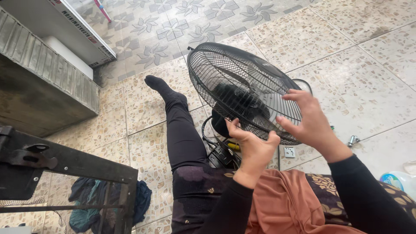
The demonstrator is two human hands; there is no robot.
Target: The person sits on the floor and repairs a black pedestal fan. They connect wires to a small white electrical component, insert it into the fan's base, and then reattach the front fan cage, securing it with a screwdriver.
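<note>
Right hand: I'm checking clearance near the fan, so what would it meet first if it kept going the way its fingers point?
The right hand points left toward the black wire fan guard; its fingertips look at or nearly on the guard already, though depth is unclear.
</note>
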